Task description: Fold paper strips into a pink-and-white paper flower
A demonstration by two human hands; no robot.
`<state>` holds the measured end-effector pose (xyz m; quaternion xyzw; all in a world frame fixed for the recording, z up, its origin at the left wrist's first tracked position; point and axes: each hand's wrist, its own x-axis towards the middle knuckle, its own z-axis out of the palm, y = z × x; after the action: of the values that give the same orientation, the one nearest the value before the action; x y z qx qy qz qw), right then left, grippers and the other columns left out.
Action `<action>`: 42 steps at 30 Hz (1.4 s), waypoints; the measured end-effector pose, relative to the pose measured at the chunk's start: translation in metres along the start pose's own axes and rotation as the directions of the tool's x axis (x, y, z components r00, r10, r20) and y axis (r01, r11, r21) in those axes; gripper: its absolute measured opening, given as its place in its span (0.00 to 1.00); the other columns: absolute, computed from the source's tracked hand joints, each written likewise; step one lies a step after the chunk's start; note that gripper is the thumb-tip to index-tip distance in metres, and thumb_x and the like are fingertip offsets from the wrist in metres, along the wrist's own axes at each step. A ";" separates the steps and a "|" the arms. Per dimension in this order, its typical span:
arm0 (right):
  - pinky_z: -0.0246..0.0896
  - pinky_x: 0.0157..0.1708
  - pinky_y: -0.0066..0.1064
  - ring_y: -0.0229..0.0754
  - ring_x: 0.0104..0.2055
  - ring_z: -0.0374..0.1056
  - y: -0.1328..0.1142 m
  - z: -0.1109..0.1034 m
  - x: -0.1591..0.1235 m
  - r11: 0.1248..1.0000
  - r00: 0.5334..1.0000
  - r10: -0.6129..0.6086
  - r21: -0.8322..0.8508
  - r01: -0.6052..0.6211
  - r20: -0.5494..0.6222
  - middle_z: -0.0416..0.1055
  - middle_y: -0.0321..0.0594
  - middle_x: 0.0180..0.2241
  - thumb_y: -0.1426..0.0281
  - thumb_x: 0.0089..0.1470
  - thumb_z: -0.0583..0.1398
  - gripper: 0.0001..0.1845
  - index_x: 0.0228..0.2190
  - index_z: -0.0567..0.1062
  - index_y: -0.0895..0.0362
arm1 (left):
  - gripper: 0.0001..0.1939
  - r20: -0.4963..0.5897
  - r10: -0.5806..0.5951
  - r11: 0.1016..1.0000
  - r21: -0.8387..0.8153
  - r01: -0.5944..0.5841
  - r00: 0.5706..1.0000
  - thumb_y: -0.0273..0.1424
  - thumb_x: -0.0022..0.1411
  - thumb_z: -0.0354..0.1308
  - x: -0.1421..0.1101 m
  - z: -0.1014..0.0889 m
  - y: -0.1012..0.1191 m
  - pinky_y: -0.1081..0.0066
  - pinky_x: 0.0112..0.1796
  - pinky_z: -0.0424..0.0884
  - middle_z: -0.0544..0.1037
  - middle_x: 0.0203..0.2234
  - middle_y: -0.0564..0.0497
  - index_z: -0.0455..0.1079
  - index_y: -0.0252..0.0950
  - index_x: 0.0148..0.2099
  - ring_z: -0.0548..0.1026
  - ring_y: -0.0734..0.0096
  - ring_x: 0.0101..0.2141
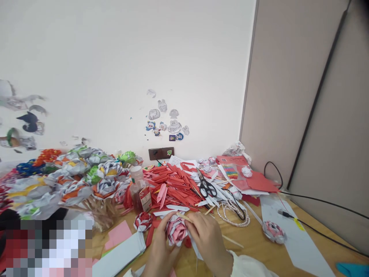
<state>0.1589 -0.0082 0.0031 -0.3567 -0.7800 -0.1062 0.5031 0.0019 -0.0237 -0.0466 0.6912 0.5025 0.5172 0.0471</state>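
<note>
Low in the middle of the view, both my hands close around a folded paper rose [176, 230] of red and white paper. My left hand [158, 254] cups it from the left and below. My right hand [206, 236] presses on its right side, fingers curled, with a thin wooden stick [184, 217] between rose and fingers. A second finished paper rose [143, 221] lies just left of the hands on the wooden table [256, 246].
Behind the hands lie a pile of red paper strips [173, 186], black scissors [206, 187], a glue bottle [140, 190] and a pearl string [233, 213]. Many paper flowers [72, 177] crowd the left. Another rose [273, 232], white sheets and black cables [317, 231] sit right.
</note>
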 end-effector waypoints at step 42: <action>0.54 0.23 0.24 0.36 0.24 0.61 0.009 -0.003 0.009 0.632 0.822 0.389 0.529 -0.567 0.416 0.65 0.33 0.20 0.63 0.52 0.58 0.12 0.23 0.71 0.58 | 0.25 -0.013 0.026 0.994 -0.104 -0.027 1.000 0.27 0.53 0.57 0.003 -0.006 0.006 0.59 0.44 0.73 0.74 0.46 0.40 0.61 0.36 0.54 0.74 0.55 0.46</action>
<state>0.1647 0.0005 0.0102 -0.3727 -0.7036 0.3487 0.4944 0.0007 -0.0271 -0.0378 0.6914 0.4658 0.5474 0.0734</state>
